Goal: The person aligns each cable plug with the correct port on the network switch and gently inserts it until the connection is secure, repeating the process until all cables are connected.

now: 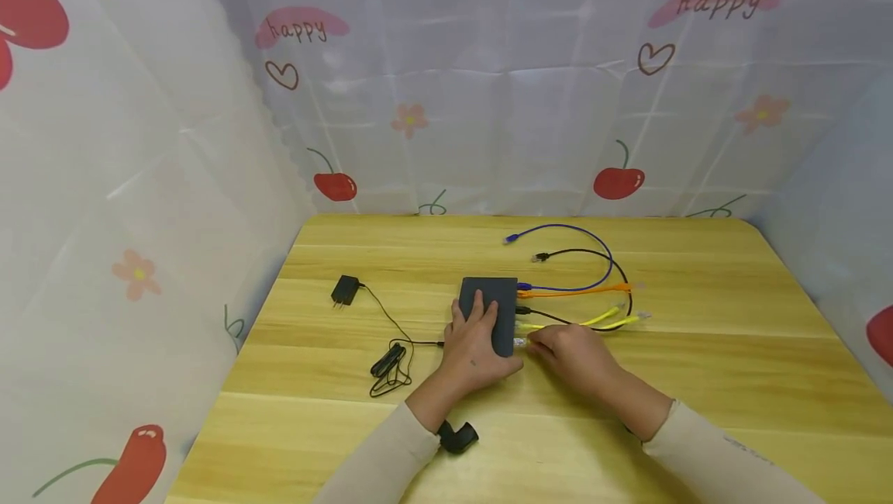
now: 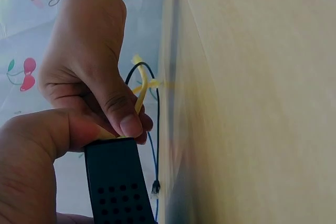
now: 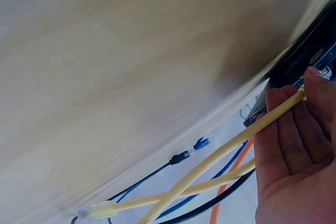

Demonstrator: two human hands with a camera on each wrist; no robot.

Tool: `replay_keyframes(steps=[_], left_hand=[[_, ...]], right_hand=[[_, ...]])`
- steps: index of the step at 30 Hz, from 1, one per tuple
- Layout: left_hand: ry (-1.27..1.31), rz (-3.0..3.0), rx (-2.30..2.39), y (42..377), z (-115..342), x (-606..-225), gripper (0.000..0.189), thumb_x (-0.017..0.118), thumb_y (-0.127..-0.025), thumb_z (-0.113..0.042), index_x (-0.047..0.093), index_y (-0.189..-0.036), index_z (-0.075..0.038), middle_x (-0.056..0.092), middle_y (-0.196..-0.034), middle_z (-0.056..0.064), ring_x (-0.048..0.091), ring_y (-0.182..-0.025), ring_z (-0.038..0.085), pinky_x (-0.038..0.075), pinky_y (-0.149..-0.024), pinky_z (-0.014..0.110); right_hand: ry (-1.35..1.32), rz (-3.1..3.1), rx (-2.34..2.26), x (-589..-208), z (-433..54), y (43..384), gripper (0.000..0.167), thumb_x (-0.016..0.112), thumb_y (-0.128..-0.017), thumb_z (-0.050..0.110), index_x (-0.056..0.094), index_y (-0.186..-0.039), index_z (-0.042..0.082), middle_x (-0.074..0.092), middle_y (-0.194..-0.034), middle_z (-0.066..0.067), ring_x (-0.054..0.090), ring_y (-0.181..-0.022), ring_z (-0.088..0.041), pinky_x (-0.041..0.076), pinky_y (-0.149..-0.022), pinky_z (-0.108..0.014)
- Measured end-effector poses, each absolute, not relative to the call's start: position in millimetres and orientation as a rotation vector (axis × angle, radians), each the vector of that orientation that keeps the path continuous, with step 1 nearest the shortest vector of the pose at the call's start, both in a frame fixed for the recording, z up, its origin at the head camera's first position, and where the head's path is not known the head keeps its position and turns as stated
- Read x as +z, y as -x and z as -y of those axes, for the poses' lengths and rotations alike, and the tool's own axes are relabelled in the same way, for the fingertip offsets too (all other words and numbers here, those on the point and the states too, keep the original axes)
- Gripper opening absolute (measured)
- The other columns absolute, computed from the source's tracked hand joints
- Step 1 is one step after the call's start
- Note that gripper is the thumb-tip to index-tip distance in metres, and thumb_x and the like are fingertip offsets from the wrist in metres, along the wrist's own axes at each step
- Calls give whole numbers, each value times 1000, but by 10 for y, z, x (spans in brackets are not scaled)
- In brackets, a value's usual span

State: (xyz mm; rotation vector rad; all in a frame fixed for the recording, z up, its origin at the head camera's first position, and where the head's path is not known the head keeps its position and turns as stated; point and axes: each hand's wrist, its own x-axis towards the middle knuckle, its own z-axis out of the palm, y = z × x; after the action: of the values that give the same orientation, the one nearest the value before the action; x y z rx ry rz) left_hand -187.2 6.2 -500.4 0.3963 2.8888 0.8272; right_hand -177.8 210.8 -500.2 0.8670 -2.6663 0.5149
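A dark network switch [image 1: 504, 333] lies on the wooden table with several cables at its right edge. My left hand [image 1: 470, 345] rests on top of it, fingers spread and thumb by the near right corner. In the left wrist view, the thumb [image 2: 79, 129] touches the end of the switch [image 2: 113, 161], above rows of round vent holes. My right hand [image 1: 575, 353] pinches a yellow Ethernet cable [image 3: 226, 145] close behind its plug, right at the port side. A clear plug [image 1: 519, 342] shows between the fingertips and the switch.
Blue [image 1: 601, 239], orange [image 1: 593, 290] and black Ethernet cables [image 1: 586, 250] spread to the right, with a second yellow one [image 1: 603, 318]. At left lie a power adapter [image 1: 345, 289] and its bundled cord [image 1: 387, 361]. A patterned curtain [image 1: 488, 85] surrounds the table.
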Motion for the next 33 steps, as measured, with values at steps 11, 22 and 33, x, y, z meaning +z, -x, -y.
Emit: replay_keyframes(steps=[11, 22, 33], left_hand=[[-397, -2889, 843, 1880, -59, -5019, 98, 75, -74, -53, 35, -157, -16, 13, -167, 9, 4, -150, 49, 25, -109, 67], [-396, -2893, 834, 1895, -70, -5024, 99, 76, -73, -53, 36, -156, -17, 14, -167, 9, 4, -150, 49, 26, -109, 67], [-391, -2893, 847, 1893, -74, -5011, 99, 76, -73, -52, 36, -156, -17, 13, -167, 8, 4, -150, 49, 27, -108, 66]], right_hand=[[-826, 2624, 597, -5044, -2138, 1774, 15, 82, -81, 15, 80, -96, 12, 77, -89, 0, 74, -81, -16, 57, -70, -36], [-829, 2587, 740, -5072, -2240, 1785, 18, 83, -80, 15, 80, -98, 13, 77, -93, 2, 73, -84, -13, 58, -72, -33], [-815, 2570, 800, -5136, -2226, 1806, 18, 83, -80, 14, 81, -97, 13, 78, -92, 2, 74, -84, -13, 58, -71, -32]])
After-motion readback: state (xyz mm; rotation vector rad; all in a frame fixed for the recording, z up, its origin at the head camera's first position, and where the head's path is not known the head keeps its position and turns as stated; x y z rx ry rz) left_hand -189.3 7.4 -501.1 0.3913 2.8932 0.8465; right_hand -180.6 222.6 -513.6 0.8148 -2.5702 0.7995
